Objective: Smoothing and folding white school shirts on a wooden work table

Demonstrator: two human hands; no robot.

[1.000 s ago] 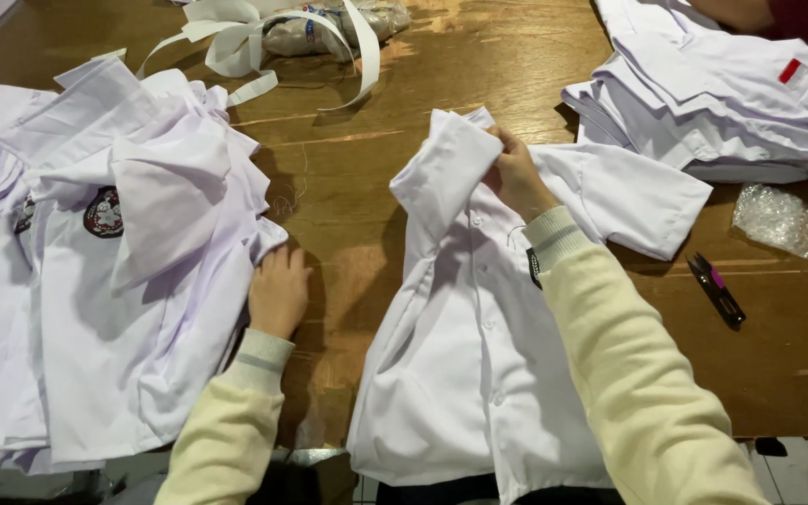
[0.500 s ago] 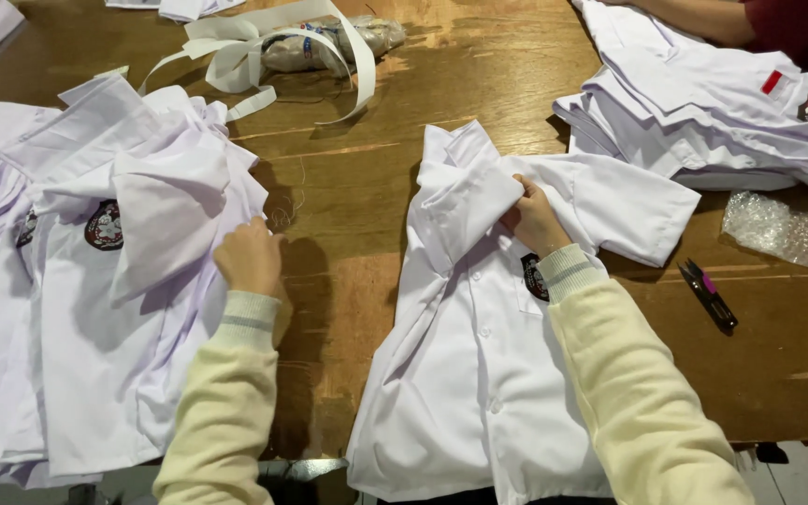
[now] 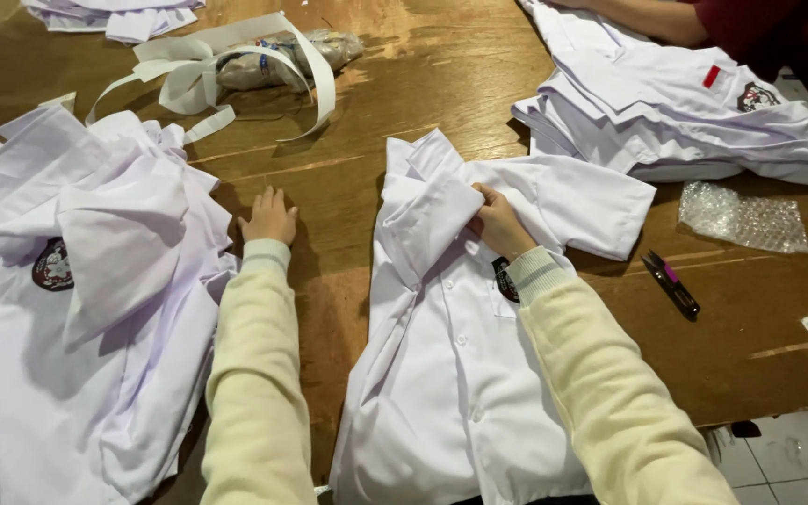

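At centre frame a white shirt (image 3: 451, 374) lies flat on the wooden tabletop (image 3: 367, 187), the right hand (image 3: 496, 223) closing its grip on the folded-over sleeve to keep it in place, while the left hand (image 3: 268, 217) rests open and empty on bare wood beside the shirt pile (image 3: 77, 309) at left.

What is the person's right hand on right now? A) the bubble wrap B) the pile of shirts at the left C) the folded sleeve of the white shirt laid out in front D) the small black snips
C: the right hand grips the folded sleeve of the white shirt.
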